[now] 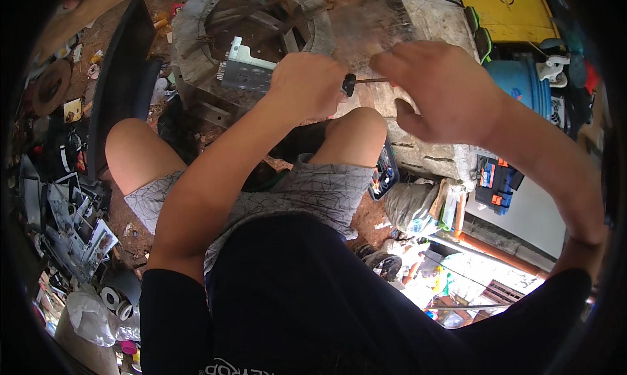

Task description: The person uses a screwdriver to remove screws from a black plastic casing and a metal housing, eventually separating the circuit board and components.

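Observation:
My left hand (pixel 307 81) is closed around a grey metal box (pixel 245 75) with a pale bent bracket on top and a toothed edge at its left end. At the right end of this box sits a small black part (pixel 349 84). A thin screwdriver (pixel 372 80) reaches from that black part to my right hand (pixel 437 88). The fingers of my right hand curl around its handle, which is mostly hidden; only a bit of red shows. Whether the screwdriver's tip sits in a screw, I cannot tell.
A round concrete ring (pixel 189 48) lies beyond my knees. Right of it stands a worn, stained block (pixel 418 153). A yellow case (pixel 509 13) and a blue bucket (pixel 519 81) are at the far right. Scrap metal (pixel 72 218) piles up at the left, near a dark panel (pixel 121 81).

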### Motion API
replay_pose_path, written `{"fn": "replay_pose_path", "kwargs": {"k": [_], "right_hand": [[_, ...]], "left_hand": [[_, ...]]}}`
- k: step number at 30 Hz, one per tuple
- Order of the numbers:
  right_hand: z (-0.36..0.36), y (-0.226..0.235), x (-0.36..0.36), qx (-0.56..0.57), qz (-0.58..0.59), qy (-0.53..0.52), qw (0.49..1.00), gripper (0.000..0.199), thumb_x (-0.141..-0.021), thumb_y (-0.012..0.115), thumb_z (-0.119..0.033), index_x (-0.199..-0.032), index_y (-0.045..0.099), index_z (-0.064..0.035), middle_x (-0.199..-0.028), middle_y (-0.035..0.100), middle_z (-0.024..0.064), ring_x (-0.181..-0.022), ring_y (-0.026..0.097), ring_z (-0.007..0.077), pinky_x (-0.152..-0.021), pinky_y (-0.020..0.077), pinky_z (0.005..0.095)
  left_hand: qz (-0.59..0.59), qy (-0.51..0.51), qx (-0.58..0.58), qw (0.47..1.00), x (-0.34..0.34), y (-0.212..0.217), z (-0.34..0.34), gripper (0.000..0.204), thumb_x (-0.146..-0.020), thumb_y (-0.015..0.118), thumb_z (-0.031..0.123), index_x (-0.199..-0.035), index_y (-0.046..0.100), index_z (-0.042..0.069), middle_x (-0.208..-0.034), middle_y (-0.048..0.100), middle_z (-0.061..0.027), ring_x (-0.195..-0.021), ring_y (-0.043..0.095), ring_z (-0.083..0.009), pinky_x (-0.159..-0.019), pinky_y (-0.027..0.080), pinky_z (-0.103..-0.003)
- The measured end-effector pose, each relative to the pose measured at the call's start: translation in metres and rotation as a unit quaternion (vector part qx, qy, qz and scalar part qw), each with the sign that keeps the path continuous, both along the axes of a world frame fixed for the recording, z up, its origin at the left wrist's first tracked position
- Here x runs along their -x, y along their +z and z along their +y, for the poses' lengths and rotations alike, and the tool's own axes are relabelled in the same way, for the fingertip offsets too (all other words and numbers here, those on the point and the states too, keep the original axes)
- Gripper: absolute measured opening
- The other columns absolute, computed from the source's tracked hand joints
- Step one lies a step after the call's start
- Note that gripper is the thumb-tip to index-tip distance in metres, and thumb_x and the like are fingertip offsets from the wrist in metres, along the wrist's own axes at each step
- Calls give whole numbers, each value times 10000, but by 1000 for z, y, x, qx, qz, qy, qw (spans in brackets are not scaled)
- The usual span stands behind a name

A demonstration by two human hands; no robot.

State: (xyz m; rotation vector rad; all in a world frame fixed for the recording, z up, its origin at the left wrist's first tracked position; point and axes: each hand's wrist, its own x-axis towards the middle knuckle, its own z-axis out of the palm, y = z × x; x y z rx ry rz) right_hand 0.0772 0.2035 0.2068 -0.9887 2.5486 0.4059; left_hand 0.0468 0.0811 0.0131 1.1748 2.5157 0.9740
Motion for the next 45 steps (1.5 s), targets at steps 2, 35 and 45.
{"fn": "replay_pose_path", "kwargs": {"k": [2, 35, 45], "right_hand": [[10, 4, 3, 42, -13, -51, 998, 234, -718, 671, -131, -909, 616, -7, -834, 620, 144, -836, 629, 344, -748, 516, 413], [-5, 3, 17, -183, -73, 85, 977, 165, -753, 611, -182, -789, 712, -57, -814, 702, 136, -763, 684, 301, -629, 541, 408], [8, -4, 25, -54, -130, -297, 945, 194, -780, 560, -184, -799, 699, -49, -864, 702, 159, -780, 681, 252, -600, 530, 397]], "left_hand": [[-2, 0, 20, 1000, 1, 5, -1, 358, -761, 736, 358, -1002, 675, 101, -891, 694, -101, -883, 671, -301, -727, 527, -429], [-30, -25, 76, 996, -2, 24, -13, 412, -791, 698, 345, -1130, 647, 116, -991, 692, -143, -950, 666, -328, -780, 530, -449], [-10, -23, 67, 997, 0, 26, -9, 439, -785, 703, 350, -1167, 650, 141, -957, 702, -138, -907, 680, -321, -749, 541, -450]]}}
